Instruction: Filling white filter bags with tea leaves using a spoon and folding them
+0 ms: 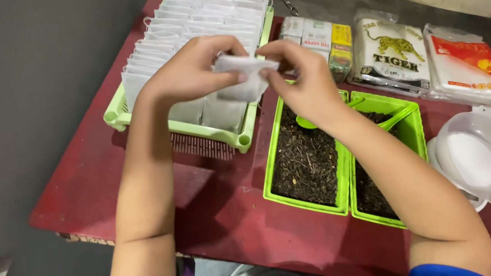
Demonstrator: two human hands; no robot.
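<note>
**Q:** Head view: what are the hands doing?

**A:** Both are raised above the table. The left hand (189, 69) and right hand (305, 78) each pinch an end of one small white paper sachet (242, 78), fingers curled closed on it, thumbs pressing its top edge. It hangs between them, over the near end of a light green basket (117, 112) packed with rows of similar white sachets (200, 16).

**Q:** And the surface around them?

**A:** A dark red table (220, 213). Right of the basket sit two green trays (305, 205) of dark loose tea leaves, a green scoop (307, 123) lying in one. Behind are small boxes (318, 37) and plastic packets (433, 57); a clear plastic container (477, 157) stands at far right. Grey floor (35, 76) lies to the left.
</note>
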